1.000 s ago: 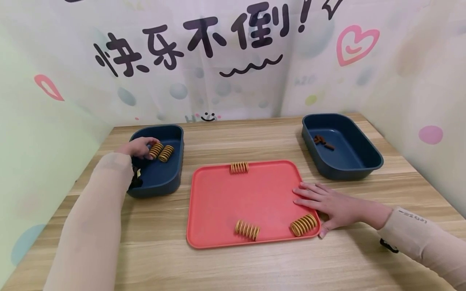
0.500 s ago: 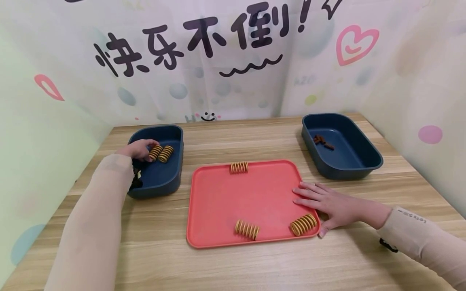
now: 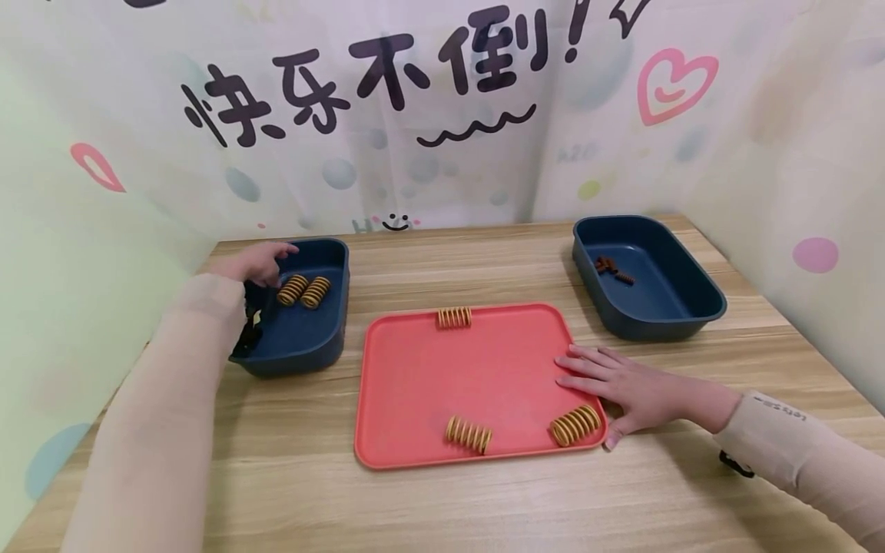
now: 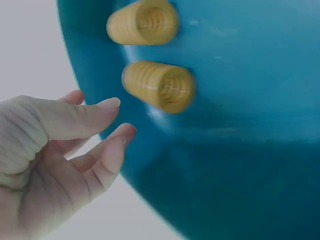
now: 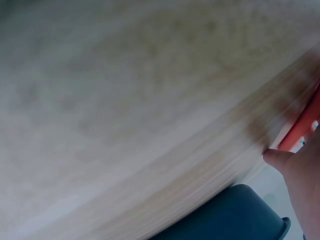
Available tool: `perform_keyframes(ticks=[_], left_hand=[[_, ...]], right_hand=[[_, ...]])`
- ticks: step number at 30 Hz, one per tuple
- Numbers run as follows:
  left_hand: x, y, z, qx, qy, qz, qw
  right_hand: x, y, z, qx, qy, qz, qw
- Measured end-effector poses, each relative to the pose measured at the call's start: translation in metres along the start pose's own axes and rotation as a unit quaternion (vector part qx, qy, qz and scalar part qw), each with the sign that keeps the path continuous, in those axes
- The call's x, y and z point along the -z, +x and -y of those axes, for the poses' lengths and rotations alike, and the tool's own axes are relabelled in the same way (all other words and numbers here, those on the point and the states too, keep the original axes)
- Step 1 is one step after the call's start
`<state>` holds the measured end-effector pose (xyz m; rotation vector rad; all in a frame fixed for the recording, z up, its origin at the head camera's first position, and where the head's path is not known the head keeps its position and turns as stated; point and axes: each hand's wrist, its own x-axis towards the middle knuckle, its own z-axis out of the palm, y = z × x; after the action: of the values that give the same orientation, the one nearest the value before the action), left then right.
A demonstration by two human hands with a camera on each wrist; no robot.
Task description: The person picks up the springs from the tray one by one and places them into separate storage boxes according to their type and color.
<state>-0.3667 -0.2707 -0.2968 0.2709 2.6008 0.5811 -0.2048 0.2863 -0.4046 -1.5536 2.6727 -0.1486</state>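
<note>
Where your left hand (image 3: pixel 252 265) had touched a gold spring (image 3: pixel 293 289) half a second earlier, it now hung clear at ten o'clock, thumb and bent fingers parted. That spring lay beside its twin (image 3: pixel 316 293) in a blue bin (image 3: pixel 297 334), ten o'clock of the red tray (image 3: pixel 442 376). Your right hand (image 3: pixel 639 392) stayed spread-fingered on the tray's three o'clock edge. Your sleeve (image 3: pixel 207 307) partly hid something black (image 3: pixel 249 336).

two yellow coil springs (image 3: pixel 293 290) lie horizontally, side by side, just right of my left hand (image 3: pixel 254 263). red rectangular tray (image 3: pixel 449 376): flat, right edge under my right hand (image 3: pixel 632 389); three more springs (image 3: pixel 576 426) lie on it, nearest one beside that hand.
</note>
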Motion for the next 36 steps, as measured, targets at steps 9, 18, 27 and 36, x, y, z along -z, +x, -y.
perform_keyframes(ticks=[9,18,27,36], left_hand=[[0.005,-0.013,-0.053,-0.079,0.070,-0.076,0.9915],[-0.018,-0.038,-0.123,-0.204,0.116,-0.071,0.9694],[-0.072,-0.058,-0.159,-0.339,0.137,0.022,0.9304],[-0.114,-0.058,-0.175,-0.401,0.140,0.078,0.9021]], right_hand=[[-0.002,0.000,-0.002,-0.003,0.002,0.007,1.0000],[0.002,0.000,-0.001,-0.030,0.026,0.030,0.9988],[0.003,0.001,-0.001,-0.004,-0.002,0.007,1.0000],[0.003,0.000,-0.001,0.010,-0.006,-0.002,0.9999]])
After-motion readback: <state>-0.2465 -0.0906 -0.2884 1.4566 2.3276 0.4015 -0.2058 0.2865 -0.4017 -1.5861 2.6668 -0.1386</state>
